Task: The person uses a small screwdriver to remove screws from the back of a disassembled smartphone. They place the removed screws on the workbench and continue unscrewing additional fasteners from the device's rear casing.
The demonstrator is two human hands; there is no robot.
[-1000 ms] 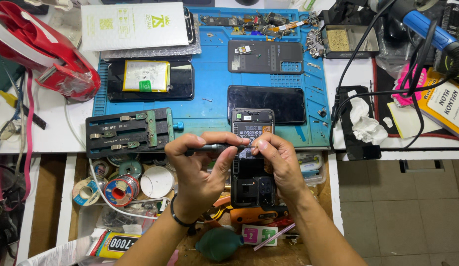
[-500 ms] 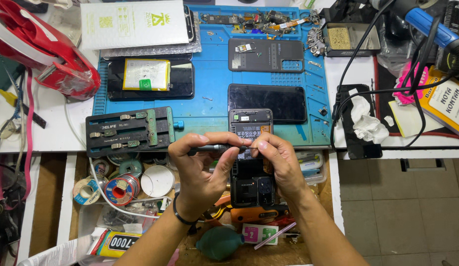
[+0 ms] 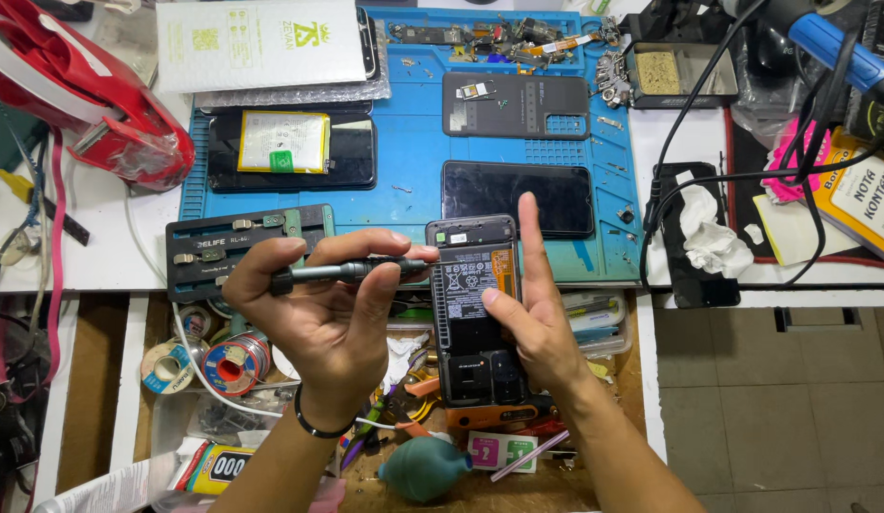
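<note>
My left hand point(image 3: 333, 318) grips a dark grey screwdriver point(image 3: 342, 274) held level, its tip pointing right at the top left edge of an opened phone point(image 3: 475, 313). The phone lies back side up with its battery and inner parts exposed. My right hand point(image 3: 532, 318) holds the phone from the right side, thumb on the battery and forefinger stretched up along its right edge. Both hands hover over an open drawer below the edge of the blue work mat point(image 3: 409, 171).
On the mat lie a black phone screen point(image 3: 516, 195), a dark back cover point(image 3: 515, 104), another opened phone with a battery point(image 3: 290, 150) and a black clamp jig point(image 3: 233, 249). A red tape dispenser point(image 3: 76, 90) stands left. The drawer holds solder spools point(image 3: 228, 361) and a teal air blower point(image 3: 432, 468).
My right forefinger has lifted off the screwdriver tip and straightened upward. The screwdriver and phone stay in about the same place between my hands.
</note>
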